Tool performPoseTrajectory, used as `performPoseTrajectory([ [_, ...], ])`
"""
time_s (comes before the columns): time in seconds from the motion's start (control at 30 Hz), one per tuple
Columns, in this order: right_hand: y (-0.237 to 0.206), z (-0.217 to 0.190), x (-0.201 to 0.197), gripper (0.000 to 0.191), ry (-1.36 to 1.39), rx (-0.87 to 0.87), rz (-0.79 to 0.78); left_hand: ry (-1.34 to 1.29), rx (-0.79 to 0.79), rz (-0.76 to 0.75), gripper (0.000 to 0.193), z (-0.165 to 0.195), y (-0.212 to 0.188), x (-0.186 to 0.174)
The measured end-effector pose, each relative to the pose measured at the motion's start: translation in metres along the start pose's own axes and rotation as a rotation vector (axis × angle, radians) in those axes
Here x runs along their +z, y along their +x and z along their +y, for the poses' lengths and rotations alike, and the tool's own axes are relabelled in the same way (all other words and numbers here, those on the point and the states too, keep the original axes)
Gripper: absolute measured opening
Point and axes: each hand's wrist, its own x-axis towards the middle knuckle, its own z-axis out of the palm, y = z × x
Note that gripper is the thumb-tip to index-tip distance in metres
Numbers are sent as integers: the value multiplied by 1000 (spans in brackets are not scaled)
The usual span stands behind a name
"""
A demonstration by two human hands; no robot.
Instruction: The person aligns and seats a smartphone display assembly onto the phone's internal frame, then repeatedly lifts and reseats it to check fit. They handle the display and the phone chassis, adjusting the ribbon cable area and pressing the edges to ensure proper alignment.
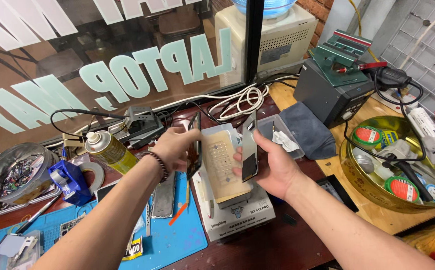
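Two thin phone parts held apart over the heating plate

We grip a dark phone body (194, 145) edge-on in our left hand (173, 148), fingers clamped, and a thin screen panel (249, 146) pinched in our right hand (271, 167), likely sparing their faces, above the white heating station (235, 217).

Bare forearms; dark beaded bracelet (160, 165) on left wrist.

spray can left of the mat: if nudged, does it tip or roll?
The spray can already lies tilted, so it probably cannot tip further. Its round body would likely roll or swing aside. The smooth metal looks slippery, and the tape roll beside it might stop it.
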Motion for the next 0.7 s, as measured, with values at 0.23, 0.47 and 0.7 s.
performPoseTrajectory([
  [0.23,-14,-14,56,45,-309,-373,-96,-1002,172,-637,48,-27,-36,-19],
  [0.47,-36,-13,107,63,-739,-743,-5,-1106,348,-838,60,-29,-34,-1],
  [0.7,-44,-7,116,71,-1015,-807,100,-1009,375,-926,66,-18,-37,1],
])
